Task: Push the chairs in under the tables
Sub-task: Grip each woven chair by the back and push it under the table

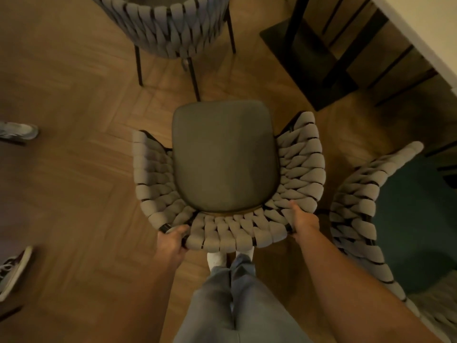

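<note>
While both hands, left (173, 240) and right (303, 220), grip its curved woven backrest, the chair (223, 157) shows a smooth padded seat.

Your chair (301, 169) wears thick grey woven straps over a black frame — its seat (223, 157) is plain grey-green. The floor (74, 82) is brown herringbone wood, your trousers (222, 305) pale grey-blue, your socks (216, 259) white — the table (420, 28) cream.

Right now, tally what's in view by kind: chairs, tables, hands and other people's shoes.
Woven chairs: 3, the held chair, one ahead, one at right
Tables: 1
Hands: 2, left hand and right hand, both gripping the held chair's back
Other people's shoes: 2
Total: 8
</note>
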Available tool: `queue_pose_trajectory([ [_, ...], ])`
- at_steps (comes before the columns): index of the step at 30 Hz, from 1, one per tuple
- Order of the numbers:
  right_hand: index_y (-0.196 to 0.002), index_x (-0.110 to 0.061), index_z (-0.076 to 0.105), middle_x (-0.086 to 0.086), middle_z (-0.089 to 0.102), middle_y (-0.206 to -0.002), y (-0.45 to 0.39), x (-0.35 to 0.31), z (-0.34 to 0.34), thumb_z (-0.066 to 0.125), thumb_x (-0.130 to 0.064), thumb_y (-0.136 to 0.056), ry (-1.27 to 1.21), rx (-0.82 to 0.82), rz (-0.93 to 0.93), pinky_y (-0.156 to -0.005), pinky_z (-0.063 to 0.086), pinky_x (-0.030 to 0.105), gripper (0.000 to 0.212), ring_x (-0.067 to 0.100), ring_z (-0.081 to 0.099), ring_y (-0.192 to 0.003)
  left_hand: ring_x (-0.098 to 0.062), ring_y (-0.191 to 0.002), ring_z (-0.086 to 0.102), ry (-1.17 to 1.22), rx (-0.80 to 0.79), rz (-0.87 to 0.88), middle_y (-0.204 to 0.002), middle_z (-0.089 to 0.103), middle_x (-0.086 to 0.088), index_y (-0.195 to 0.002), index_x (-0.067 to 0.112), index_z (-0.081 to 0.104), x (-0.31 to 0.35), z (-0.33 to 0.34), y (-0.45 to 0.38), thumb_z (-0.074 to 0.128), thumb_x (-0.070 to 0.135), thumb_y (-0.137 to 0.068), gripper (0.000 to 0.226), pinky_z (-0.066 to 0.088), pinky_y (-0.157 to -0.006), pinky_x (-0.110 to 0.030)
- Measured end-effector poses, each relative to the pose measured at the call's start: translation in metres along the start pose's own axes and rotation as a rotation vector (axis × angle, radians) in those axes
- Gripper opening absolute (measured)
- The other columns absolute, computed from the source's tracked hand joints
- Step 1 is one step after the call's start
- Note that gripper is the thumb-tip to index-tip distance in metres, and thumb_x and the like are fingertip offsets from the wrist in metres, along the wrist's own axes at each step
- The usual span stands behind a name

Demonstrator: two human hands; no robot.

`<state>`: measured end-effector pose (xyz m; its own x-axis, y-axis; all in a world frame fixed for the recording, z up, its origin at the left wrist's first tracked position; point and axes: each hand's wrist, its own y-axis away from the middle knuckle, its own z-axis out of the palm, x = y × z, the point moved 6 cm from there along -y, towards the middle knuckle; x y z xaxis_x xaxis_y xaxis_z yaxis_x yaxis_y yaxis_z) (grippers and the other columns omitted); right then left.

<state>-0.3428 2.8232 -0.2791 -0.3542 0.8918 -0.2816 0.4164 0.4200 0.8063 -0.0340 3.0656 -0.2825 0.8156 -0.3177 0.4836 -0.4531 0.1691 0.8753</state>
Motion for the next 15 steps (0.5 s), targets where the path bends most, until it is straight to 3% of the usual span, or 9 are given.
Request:
queue_pose_trajectory([
  [4, -0.125, -0.002, 0.058, 0.021, 0.064, -0.119, 0.008, -0.007, -0.005, 0.066, -0.049, -0.094, 0.142, 0.125, -0.06, -0.084, 0.056, 0.047, 0.057, 0.039, 0.062, -0.104, -0.037, -0.111, 0.071, -0.017, -0.036, 0.059, -0.121, 0.074, -0.013, -0.131, 0.013, 0.066, 0.007, 0.001, -0.001, 0.066, -0.014, -0.087, 0.052, 0.058, -0.089, -0.062],
  [10, -0.127, 0.0, 0.057, 0.023, 0.063, -0.119, 0.028, -0.006, 0.008, 0.065, -0.051, -0.094, 0.106, 0.156, -0.029, -0.087, 0.057, 0.051, 0.061, 0.04, 0.063, -0.103, -0.043, -0.111, 0.069, -0.142, -0.043, 0.1, -0.116, 0.074, -0.015, -0.12, 0.01, 0.07, 0.038, -0.006, -0.017, 0.07, -0.007, -0.087, 0.038, 0.055, -0.093, -0.064],
  [15, -0.122, 0.0, 0.059, 0.023, 0.065, -0.119, 0.048, -0.001, 0.029, 0.065, -0.051, -0.094, 0.019, 0.199, 0.004, -0.084, 0.056, 0.046, 0.058, 0.04, 0.064, -0.105, -0.041, -0.107, 0.072, -0.248, -0.085, 0.125, -0.115, 0.075, -0.016, -0.124, 0.015, 0.069, 0.08, -0.009, -0.047, 0.08, 0.009, -0.073, 0.052, 0.059, -0.085, -0.062],
])
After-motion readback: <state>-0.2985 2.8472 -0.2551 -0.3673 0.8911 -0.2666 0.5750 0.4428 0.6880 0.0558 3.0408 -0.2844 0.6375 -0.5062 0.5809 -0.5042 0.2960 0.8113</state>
